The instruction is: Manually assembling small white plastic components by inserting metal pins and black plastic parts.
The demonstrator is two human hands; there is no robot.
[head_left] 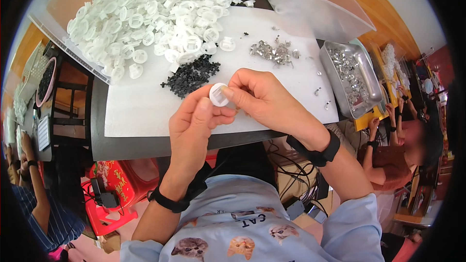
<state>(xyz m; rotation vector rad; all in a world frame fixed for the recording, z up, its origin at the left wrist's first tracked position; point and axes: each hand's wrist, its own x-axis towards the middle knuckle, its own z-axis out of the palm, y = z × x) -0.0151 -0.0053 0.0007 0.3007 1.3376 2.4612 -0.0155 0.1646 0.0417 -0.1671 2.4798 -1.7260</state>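
Note:
A round white plastic part (218,95) with a rectangular recess in its face is held up over the near edge of the white sheet. My left hand (196,114) pinches its left and lower rim, thumb in front. My right hand (255,94) is closed at its right side, the thumb pressing on the rim. Whether a smaller piece sits between the right fingers is hidden. Just beyond my hands lies a pile of small black pieces (191,75). Farther right are loose shiny metal pieces (276,52).
A big heap of white plastic parts (145,19) spills from a clear bin (63,36) at the far left. A metal tray (357,110) of small metal pieces stands right, with a clear container (315,7) behind. A red stool (114,184) is below left. Other people work at both sides.

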